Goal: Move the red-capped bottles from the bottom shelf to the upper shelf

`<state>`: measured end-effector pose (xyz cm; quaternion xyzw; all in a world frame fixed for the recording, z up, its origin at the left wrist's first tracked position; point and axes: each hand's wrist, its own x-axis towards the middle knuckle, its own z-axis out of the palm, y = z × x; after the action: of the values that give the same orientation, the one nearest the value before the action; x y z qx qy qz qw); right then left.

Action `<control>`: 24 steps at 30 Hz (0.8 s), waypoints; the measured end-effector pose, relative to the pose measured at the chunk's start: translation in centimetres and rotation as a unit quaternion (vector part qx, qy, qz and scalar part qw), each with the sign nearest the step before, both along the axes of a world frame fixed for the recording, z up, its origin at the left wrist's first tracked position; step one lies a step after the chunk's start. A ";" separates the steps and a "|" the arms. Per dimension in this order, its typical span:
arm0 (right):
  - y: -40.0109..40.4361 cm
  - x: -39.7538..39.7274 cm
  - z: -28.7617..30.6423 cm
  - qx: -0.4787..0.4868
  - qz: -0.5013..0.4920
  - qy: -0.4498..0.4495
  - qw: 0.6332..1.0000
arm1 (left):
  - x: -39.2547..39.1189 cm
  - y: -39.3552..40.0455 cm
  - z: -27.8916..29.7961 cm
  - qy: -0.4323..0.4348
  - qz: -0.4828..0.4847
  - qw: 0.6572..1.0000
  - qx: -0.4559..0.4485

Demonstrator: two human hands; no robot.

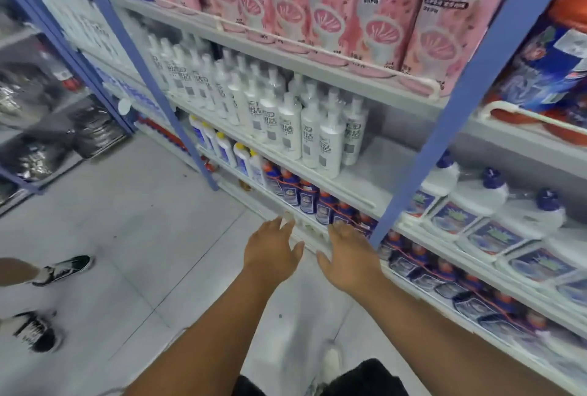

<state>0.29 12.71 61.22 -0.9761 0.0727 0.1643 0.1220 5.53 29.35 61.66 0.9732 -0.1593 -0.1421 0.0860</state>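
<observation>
Red-capped bottles (320,205) sit untouched in the low shelf row at one o'clock; none moved yet. We reach with left hand (270,249) and right hand (349,256), fingers spread, each grip released.

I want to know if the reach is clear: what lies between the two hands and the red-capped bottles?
In the head view, only the white shelf rail lies between the left hand, the right hand and the red-capped bottles.

You face a blue-posted rack (457,103): pink packs (381,8) on top, white bottles (286,122) below, then red-capped bottles (308,197) beside yellow-capped ones (241,157), all above a grey floor (127,237).
</observation>
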 end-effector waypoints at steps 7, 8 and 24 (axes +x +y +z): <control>2.2 8.2 -10.6 -0.002 -0.047 0.058 0.997 | 9.8 1.6 -11.1 0.041 -0.025 0.999 -0.005; 2.5 9.4 -12.9 -0.003 -0.055 0.060 0.997 | 11.1 1.7 -13.2 0.044 -0.034 0.998 -0.005; -0.2 18.2 -54.7 0.061 -0.264 0.035 0.962 | 24.0 -4.2 -53.9 0.110 -0.133 0.985 -0.024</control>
<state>18.45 12.55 6.57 -0.9063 0.3223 0.1646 0.2181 29.56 25.20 7.76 0.9194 -0.2802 -0.2544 0.1070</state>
